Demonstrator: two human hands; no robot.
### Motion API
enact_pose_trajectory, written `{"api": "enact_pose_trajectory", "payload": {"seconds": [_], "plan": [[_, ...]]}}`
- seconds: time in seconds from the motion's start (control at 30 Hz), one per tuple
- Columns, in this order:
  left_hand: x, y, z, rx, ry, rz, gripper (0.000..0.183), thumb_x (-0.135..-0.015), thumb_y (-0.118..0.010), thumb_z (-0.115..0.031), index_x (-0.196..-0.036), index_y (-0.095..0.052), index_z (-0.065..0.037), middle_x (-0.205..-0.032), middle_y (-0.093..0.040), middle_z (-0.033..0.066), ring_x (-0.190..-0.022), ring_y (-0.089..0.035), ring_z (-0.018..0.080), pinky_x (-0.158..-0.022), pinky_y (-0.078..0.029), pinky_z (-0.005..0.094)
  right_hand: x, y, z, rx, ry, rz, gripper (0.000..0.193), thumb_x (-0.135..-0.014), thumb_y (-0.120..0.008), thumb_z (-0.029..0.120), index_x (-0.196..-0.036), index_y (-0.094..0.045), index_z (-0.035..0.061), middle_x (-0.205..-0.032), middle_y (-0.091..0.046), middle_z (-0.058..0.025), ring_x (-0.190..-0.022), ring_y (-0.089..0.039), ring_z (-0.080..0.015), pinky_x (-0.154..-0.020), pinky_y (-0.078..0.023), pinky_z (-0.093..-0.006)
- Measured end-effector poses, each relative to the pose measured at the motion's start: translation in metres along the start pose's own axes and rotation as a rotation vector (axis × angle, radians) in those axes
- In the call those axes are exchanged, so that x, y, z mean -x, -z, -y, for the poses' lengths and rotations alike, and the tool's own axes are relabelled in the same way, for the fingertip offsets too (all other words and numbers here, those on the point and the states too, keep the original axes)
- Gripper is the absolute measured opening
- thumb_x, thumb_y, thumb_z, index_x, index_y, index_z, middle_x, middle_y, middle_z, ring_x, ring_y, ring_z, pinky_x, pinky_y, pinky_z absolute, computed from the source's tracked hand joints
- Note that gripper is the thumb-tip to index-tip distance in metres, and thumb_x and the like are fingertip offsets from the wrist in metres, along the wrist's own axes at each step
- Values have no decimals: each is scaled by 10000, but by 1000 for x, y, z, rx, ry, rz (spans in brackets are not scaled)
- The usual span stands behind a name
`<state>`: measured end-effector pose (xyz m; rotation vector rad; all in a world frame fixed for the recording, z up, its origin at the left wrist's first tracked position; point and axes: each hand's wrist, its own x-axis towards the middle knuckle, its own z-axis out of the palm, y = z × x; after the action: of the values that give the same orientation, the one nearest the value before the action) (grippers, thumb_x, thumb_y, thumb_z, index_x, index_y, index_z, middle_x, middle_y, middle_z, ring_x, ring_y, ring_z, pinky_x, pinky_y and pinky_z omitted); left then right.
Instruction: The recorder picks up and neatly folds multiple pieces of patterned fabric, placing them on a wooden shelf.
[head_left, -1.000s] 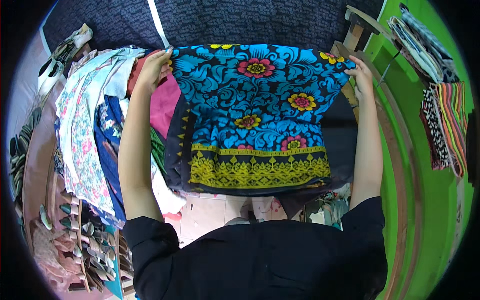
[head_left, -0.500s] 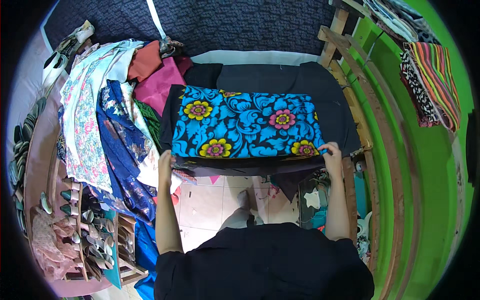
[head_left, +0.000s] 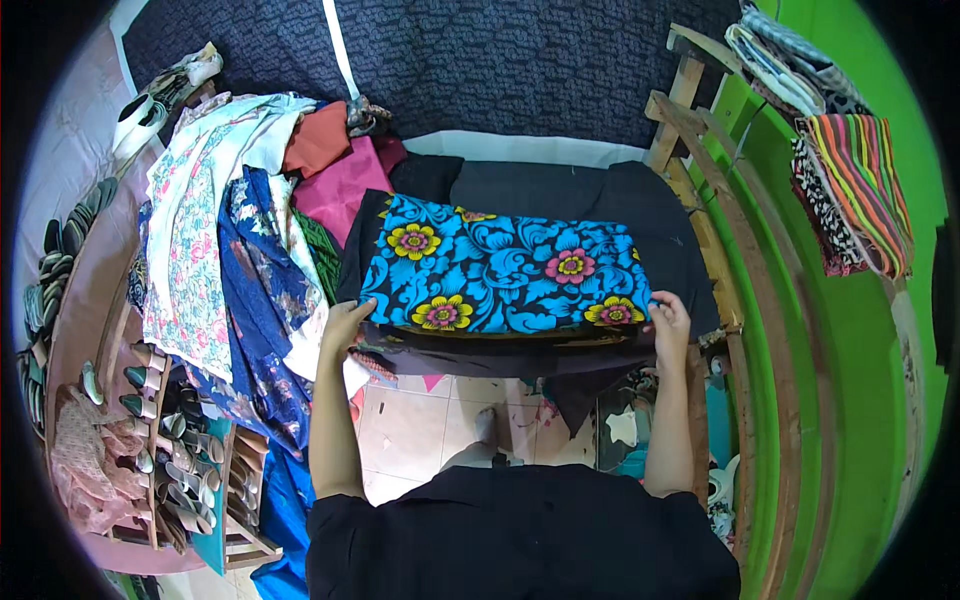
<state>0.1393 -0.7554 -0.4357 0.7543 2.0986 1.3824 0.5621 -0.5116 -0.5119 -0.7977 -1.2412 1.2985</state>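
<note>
A folded blue-and-black cloth with yellow and pink flowers lies flat on a black-covered table. At its near left corner my left hand is closed, the thumb on top and the other fingers partly hidden below the edge. My right hand pinches the near right corner. Between the hands, the cloth's front edge stands slightly off the black fabric, with a dark layer showing beneath.
Floral garments and a plain pink cloth are heaped left of the table. Shoes fill a rack at lower left. A wooden frame runs along the green wall at right, where a striped cloth hangs.
The whole view has shifted slightly. My left thumb now lies on top of the patterned cloth's near left corner; my right hand keeps to the right corner.
</note>
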Motion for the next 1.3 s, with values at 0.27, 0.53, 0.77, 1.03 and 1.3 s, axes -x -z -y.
{"api": "enact_pose_trajectory", "payload": {"seconds": [0.27, 0.53, 0.77, 1.03, 1.3], "plan": [[-79, 4, -153, 483, -159, 266, 223, -855, -541, -350, -906, -568, -135, -852, -626, -6, -869, -591, 140, -656, -460, 264, -130, -36, 86, -345, 173, 81, 161, -890, -397, 54, -917, -555, 42, -960, -523, -44, -837, -586, -173, -724, -483, -282], [-228, -36, -246, 557, -8, 298, 346, -922, -386, -331, -1133, -468, -70, -1188, -513, 151, -1264, -268, 321, -969, -219, 502, -273, -87, 116, -150, -33, -31, 200, -859, -362, 36, -938, -526, 121, -1014, -515, -64, -884, -591, -215, -811, -410, -348], [-247, -55, -392, 415, -301, 213, 419, -918, -352, -404, -1153, -474, -79, -1272, -452, 148, -1315, -184, 324, -996, -23, 640, -358, -87, 202, -148, 98, -81, 312, -779, -327, -50, -958, -499, 138, -1029, -514, -73, -886, -546, -244, -822, -361, -464], [-151, 23, -458, 757, -808, 467, 197, -889, -495, -313, -990, -518, -146, -1006, -576, -1, -1048, -472, 169, -894, -276, 440, -280, -64, 299, -464, 509, 74, 121, -887, -385, 29, -933, -481, 86, -1003, -548, -82, -1016, -548, -231, -808, -426, -351], [-61, 33, -290, 554, -798, 225, 212, -908, -478, -256, -1026, -504, -82, -894, -578, 16, -804, -560, 122, -757, -440, 274, -156, -28, 194, -372, 492, 59, 157, -861, -470, 58, -983, -566, 30, -957, -563, -38, -901, -543, -127, -813, -424, -279]]}}
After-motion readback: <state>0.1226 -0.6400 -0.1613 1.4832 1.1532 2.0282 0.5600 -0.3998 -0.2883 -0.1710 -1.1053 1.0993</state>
